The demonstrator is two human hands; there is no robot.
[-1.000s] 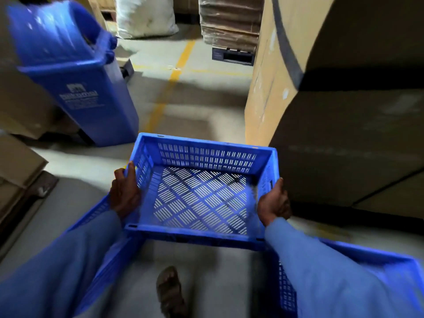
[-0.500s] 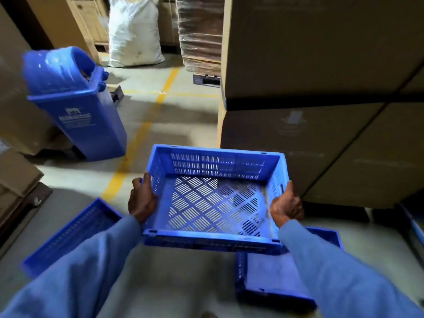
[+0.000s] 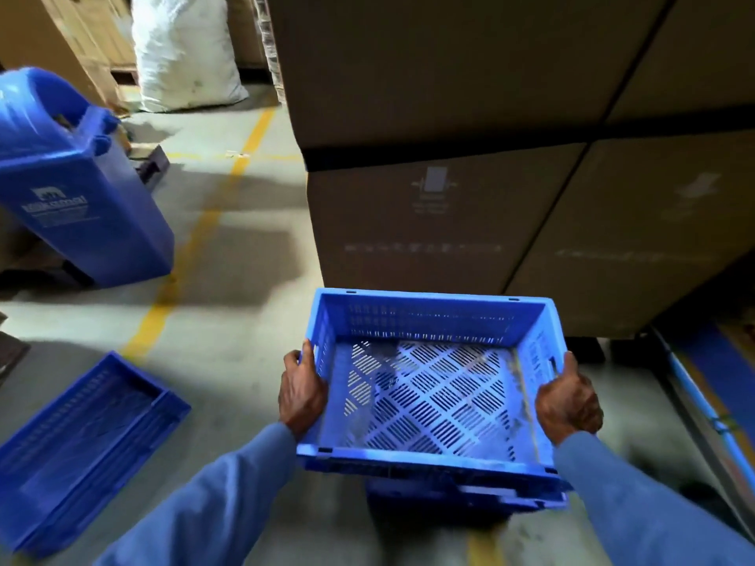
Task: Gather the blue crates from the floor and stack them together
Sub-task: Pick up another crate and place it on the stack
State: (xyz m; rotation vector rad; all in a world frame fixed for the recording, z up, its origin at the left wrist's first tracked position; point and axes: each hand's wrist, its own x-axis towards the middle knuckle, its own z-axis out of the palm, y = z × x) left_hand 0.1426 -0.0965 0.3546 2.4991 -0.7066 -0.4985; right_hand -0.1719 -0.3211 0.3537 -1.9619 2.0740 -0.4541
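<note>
I hold a blue slotted crate (image 3: 429,394) level in front of me, its open side up. My left hand (image 3: 301,392) grips its left wall and my right hand (image 3: 568,402) grips its right wall. Directly under it, a second blue crate (image 3: 465,498) rests on the floor; only its near edge shows below the held one. A third blue crate (image 3: 85,447) lies on the floor at the lower left, apart from both hands.
Stacked cardboard boxes (image 3: 510,157) rise just beyond the held crate. A blue wheeled bin (image 3: 77,189) stands at the left, a white sack (image 3: 184,55) behind it. A yellow line (image 3: 192,247) runs along the concrete floor. A blue rail (image 3: 706,406) lies at the right.
I have carried the crate to the right; it now hangs over the floor crate that was to its lower right. The bin and left crate have shifted left in view.
</note>
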